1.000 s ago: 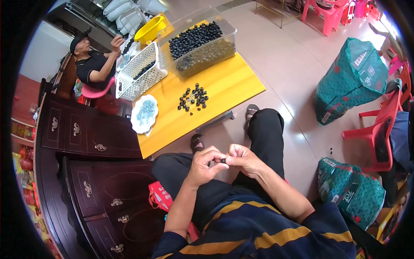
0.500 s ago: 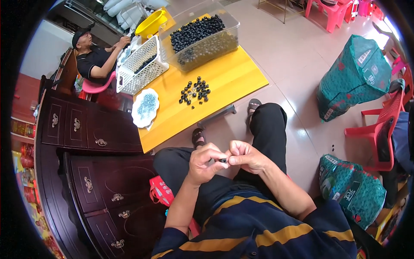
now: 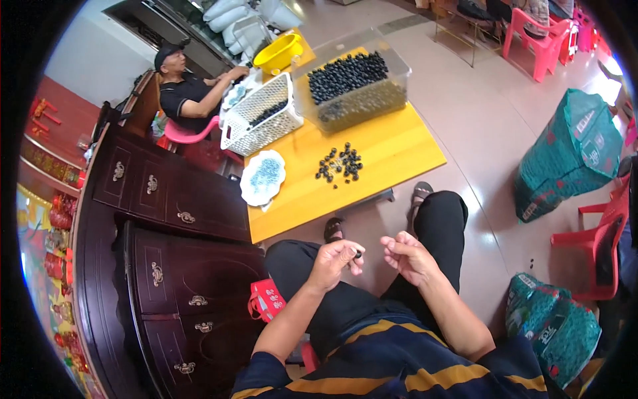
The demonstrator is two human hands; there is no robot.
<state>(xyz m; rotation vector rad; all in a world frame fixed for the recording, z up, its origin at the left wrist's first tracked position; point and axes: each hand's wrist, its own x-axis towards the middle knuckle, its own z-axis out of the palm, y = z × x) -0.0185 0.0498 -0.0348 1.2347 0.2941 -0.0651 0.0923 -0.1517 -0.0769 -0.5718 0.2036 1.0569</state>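
Observation:
Over my lap, my left hand [image 3: 330, 266] pinches a small, round black piece [image 3: 358, 254] between thumb and fingers. My right hand [image 3: 409, 259] is a short way to the right, its fingertips pressed together; anything between them is too small to make out. Beyond my knees is a yellow wooden table [image 3: 296, 209] with a loose cluster of similar black pieces [image 3: 352, 160]. A white scalloped dish [image 3: 250, 193] of tiny pale-blue bits lies at the table's left edge. Behind the cluster stands a clear plastic bin [image 3: 373, 105] holding a heap of the black pieces.
A white perforated basket [image 3: 251, 138] and a yellow basin [image 3: 278, 56] stand toward the back. At the far left sits another person [image 3: 189, 93]. Dark wooden drawers [image 3: 179, 259] flank my left; green bags [image 3: 565, 156] and a red chair [image 3: 591, 239] are on the right.
My hands were together around the black piece; now they are apart, with the piece staying in my left hand. The whole view has shifted, so the table appears farther right and lower.

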